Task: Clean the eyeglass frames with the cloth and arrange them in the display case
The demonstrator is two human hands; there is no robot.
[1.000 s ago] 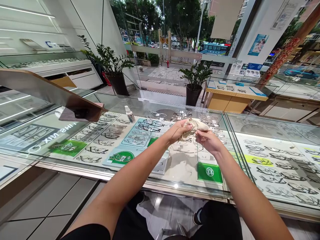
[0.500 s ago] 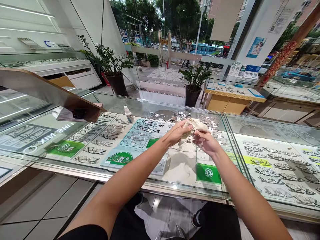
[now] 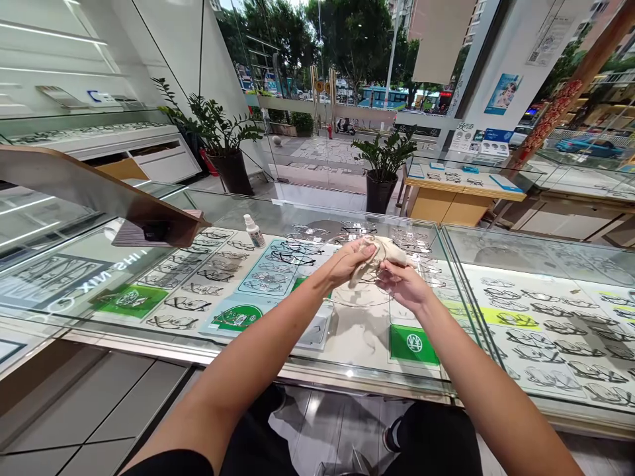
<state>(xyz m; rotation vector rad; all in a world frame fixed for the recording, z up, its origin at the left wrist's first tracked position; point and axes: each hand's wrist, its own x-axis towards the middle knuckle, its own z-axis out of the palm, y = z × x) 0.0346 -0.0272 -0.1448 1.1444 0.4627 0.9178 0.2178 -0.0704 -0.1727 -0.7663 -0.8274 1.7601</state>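
A crumpled beige cloth [image 3: 395, 252] is bunched between my two hands above the glass counter [image 3: 347, 360]. My left hand [image 3: 353, 260] is closed on the cloth, thumb pressed over its top. Fingertips of my right hand [image 3: 405, 285] pinch a thin-framed pair of eyeglasses [image 3: 364, 305] at the cloth's lower edge. One slender temple curves out below the hands; the cloth and fingers hide most of the frame. A white spray bottle [image 3: 254, 231] stands upright on the counter, left of my hands.
Rows of display eyeglasses [image 3: 188, 303] lie under the glass, with green cards [image 3: 414, 344] among them. A brown angled panel [image 3: 99, 192] juts in at left. The right-hand display case [image 3: 555, 330] adjoins. Potted plants [image 3: 381, 158] stand beyond the counter.
Both hands have shifted slightly left with the cloth, partly as the view moves. The cloth is folded differently around the eyeglasses; both hands keep their grip.
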